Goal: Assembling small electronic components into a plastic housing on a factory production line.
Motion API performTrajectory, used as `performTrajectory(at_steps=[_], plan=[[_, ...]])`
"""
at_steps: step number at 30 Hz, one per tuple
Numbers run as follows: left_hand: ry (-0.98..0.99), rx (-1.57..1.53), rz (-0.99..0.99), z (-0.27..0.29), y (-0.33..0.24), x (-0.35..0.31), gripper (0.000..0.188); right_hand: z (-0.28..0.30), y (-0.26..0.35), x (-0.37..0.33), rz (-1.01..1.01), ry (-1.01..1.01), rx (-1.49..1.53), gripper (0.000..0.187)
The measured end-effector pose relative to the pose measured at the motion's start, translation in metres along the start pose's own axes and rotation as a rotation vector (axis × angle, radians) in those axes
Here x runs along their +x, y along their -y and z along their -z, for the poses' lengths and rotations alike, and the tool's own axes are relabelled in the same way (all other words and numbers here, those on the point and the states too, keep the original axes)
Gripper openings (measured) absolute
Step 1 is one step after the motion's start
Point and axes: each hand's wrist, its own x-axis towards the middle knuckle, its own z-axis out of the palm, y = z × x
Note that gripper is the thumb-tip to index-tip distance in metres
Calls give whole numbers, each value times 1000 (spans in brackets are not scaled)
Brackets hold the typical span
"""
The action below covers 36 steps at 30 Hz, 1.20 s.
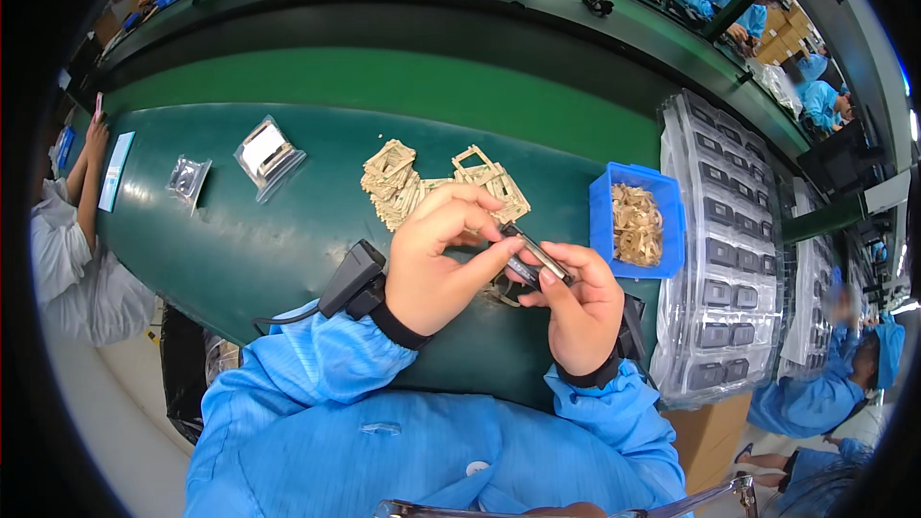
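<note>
Between my two hands I hold a small black rectangular device (524, 270) with a pale strip along one edge, tilted above the table. My left hand (436, 254) pinches its upper left end between thumb and fingers. At the other end, my right hand (582, 312) grips it with thumb and fingertips. Just beyond my hands lie piles of beige rectangular frames (391, 182), and another beige frame (480, 161) rests on top of the right pile. Something small and pale on the table below the device is mostly hidden by my fingers.
A blue bin (600, 216) of tan pieces stands on the right, beside stacked clear trays (720, 249) holding black devices. Bagged parts (269, 155) and a smaller clear bag (188, 180) lie on the left of the green table (192, 259). Another person's arm (91, 168) reaches in at far left.
</note>
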Motion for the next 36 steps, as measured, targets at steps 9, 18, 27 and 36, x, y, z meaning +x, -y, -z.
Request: performTrajectory(at_steps=[9,18,27,36], plan=[[37,-121,115,6,-1,2,10,4,-5,1,316,177,-439,50],[110,325,-136,12,5,9,7,8,0,3,157,292,-241,54],[312,190,154,7,-6,2,7,15,15,12,223,-202,-131,35],[338,526,162,14,-3,4,14,13,6,8,-37,-70,-4,12]])
